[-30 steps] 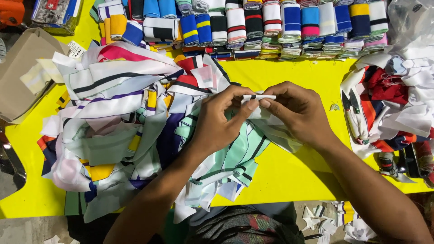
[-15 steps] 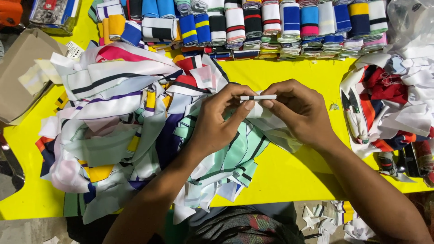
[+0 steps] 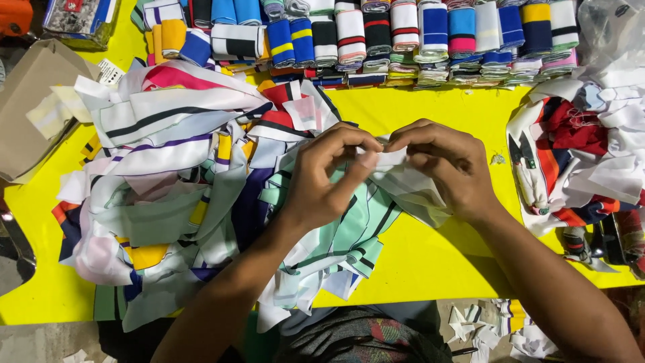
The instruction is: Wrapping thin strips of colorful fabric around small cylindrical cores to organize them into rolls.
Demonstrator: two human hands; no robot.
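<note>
Head view was looking straight down at a yellow table (image 3: 430, 262), so I'll place everything off that. Both hands met over the middle of the table, a bit toward its far edge. The left hand (image 3: 322, 178) and right hand (image 3: 440, 165) were each pinching an end of 1 small white fabric strip (image 3: 388, 158), thumbs and forefingers pressed together on it, fingertips nearly touching. The strip's long axis ran left to right, parallel to the table's far edge, and it sat right between the 2 hands, so neither was really nearer. Under them hung a mint-green striped cloth piece (image 3: 349, 235), draped toward the table's near edge.

Counts, as best I could tell: 2 hands, 1 strip, 1 big heap of striped fabric pieces (image 3: 168, 202) covering the table's left half (too tangled to count singles), 1 smaller pile of red and white cloth (image 3: 584, 154) at its right edge with what looked like 1 pair of dark snips (image 3: 521, 151) lying on it. Along the far edge ran 1 long row of folded striped bands (image 3: 403, 33), well over 10. 1 cardboard box (image 3: 30, 107) sat off the far left corner.
</note>
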